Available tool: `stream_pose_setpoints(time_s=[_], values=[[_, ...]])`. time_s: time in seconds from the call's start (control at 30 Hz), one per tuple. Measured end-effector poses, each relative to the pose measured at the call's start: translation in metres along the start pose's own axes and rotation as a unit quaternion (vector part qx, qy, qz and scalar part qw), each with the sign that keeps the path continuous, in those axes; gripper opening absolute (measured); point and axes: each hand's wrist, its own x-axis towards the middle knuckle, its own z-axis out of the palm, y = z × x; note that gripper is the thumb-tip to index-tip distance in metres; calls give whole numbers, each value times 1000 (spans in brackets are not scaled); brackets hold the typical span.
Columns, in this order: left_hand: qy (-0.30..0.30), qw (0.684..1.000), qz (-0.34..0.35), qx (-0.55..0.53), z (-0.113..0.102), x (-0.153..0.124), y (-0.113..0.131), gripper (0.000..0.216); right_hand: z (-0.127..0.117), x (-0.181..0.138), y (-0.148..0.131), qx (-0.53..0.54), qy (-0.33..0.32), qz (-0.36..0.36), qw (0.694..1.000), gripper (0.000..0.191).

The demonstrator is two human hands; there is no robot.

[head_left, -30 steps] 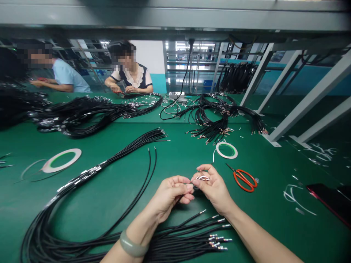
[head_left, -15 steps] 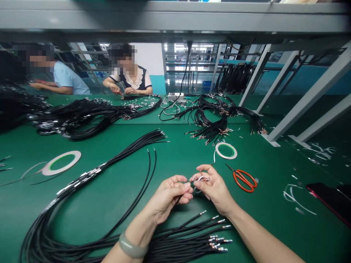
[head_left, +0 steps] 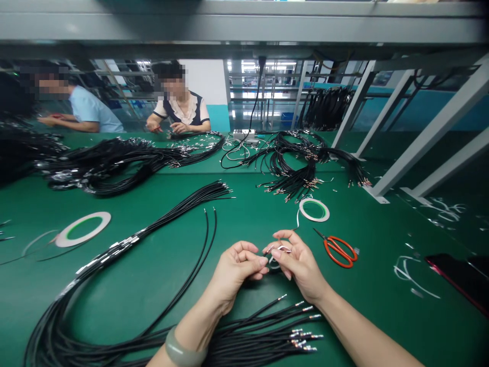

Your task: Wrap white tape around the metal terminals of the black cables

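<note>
In the head view, my left hand (head_left: pixel 241 267) is closed, thumb against fingers, on a black cable whose metal-tipped end (head_left: pixel 269 250) shows just past the fingertips. Facing it, my right hand (head_left: pixel 301 262) pinches a thin white tape strip (head_left: pixel 283 248) that loops between thumb and fingers. The fingertips of both hands nearly meet, so where tape and cable touch is hidden. Below them lies a bundle of black cables (head_left: pixel 252 341) with shiny terminals. Two single cables (head_left: pixel 196 265) curve up on the left.
Orange-handled scissors (head_left: pixel 340 252) lie right of my hands, with a white tape roll (head_left: pixel 314 209) behind. Another tape roll (head_left: pixel 83 229) is at left. Cable heaps (head_left: pixel 114 158) and two co-workers are across the green bench (head_left: pixel 153 285). Grey metal legs (head_left: pixel 431 130) slant at right.
My left hand has turned slightly and shifted a little towards my right hand; the cable below its fingers no longer shows. The right hand keeps its pinch. A co-worker's hand has moved left.
</note>
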Motion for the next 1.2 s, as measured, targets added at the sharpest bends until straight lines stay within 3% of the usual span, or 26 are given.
stream_pose_setpoints(time_s=[0.33, 0.53, 0.67, 0.87, 1.0, 1.2], values=[[39, 997, 62, 36, 7, 1, -8, 39, 1, 5, 7, 20, 30, -2, 999, 40], [45, 995, 76, 41, 9, -2, -3, 36, -3, 5, 5, 26, 5, 25, 999, 30], [41, 994, 81, 60, 11, -3, -2, 35, -1, 5, 7, -5, 12, 16, 1000, 39], [20, 989, 88, 119, 11, -2, -4, 32, -8, 8, 8, -17, 42, -19, 999, 20], [-6, 967, 153, 203, 10, -6, -4, 20, -11, 12, 12, -19, 72, -37, 997, 19], [-36, 895, 303, 326, 6, -13, 0, 13, -12, 13, 16, -9, 89, -34, 995, 21]])
